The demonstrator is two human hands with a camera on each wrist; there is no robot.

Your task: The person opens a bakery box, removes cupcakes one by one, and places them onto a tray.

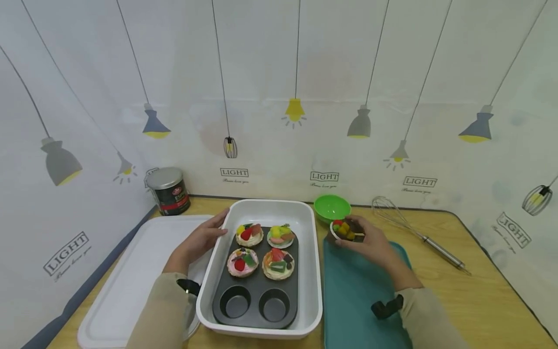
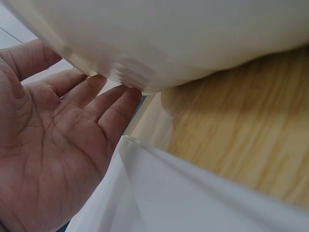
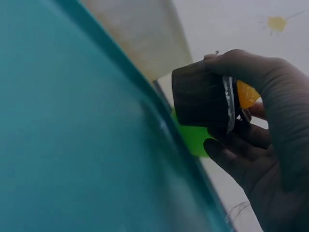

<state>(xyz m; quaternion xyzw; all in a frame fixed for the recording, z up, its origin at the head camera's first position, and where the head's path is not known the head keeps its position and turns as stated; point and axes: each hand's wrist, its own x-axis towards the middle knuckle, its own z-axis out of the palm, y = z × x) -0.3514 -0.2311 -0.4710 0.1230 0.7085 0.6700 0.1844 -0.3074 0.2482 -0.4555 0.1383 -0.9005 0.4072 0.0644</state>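
Note:
My right hand [image 1: 368, 242] grips a small toy cupcake [image 1: 343, 230], dark brown with a white edge and fruit pieces on top. In the right wrist view its dark cup [image 3: 200, 94] is tipped sideways, with thumb and fingers round its rim. My left hand [image 1: 201, 240] touches the left wall of a deep white tray [image 1: 317, 291]; the left wrist view shows its fingers [image 2: 118, 108] lightly bent against the outer side. Inside that tray lies a dark muffin pan [image 1: 257, 286]. Fruit-topped cupcakes [image 1: 279, 264] fill its back and middle rows; the front two cups are bare.
A teal tray [image 1: 357, 295] lies right of the white one, with a green bowl [image 1: 332, 208] behind it. Farther right is a whisk [image 1: 420, 235]. On the left are a white lid [image 1: 131, 281] and a dark can [image 1: 170, 191] by the wall.

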